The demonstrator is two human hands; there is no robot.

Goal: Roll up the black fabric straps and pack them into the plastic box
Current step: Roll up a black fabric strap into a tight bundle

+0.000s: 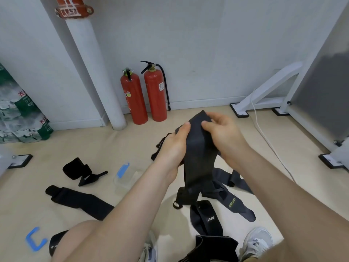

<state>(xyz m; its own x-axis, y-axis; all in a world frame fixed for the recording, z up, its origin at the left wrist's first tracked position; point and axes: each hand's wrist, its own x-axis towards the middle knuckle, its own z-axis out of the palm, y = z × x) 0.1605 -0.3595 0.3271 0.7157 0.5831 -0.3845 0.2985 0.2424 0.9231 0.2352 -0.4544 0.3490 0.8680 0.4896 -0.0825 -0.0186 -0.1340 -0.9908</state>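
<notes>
At nine o'clock a stack of green-and-white shrink-wrapped bottle packs [20, 114] stands by the wall. Down at seven o'clock a blue C-shaped plastic clip [35, 239] lies on the beige floor [85, 140]. Toward eight o'clock a partly rolled black fabric strap [76, 170] rests on the floor, its loose tail pointing to three o'clock. Just below it a long flat black fabric strap [75, 200] lies stretched out. A clear plastic box [123, 183] with a blue latch [122, 170] sits on the floor near both, touching neither.

At twelve o'clock two red fire extinguishers [145, 95] stand against the wall beside a white round pipe [94, 72].

In the middle the left hand [175, 144] grips one edge of a wide black fabric strap [198, 154], thumb pressed on its front. The strap is held up off the floor, to the three o'clock side of the box. The right hand [222, 135] pinches the strap's upper end, its fingers [217, 118] curled over the top and the thumb on the near face. The strap's lower part hangs into a pile of loose black straps [207, 191] at five o'clock, one with yellow lettering.

A white cable [264, 135] runs across the floor at three o'clock, white metal frame legs [264, 87] stand at two o'clock, and a grey-white sneaker [256, 242] shows at five o'clock
</notes>
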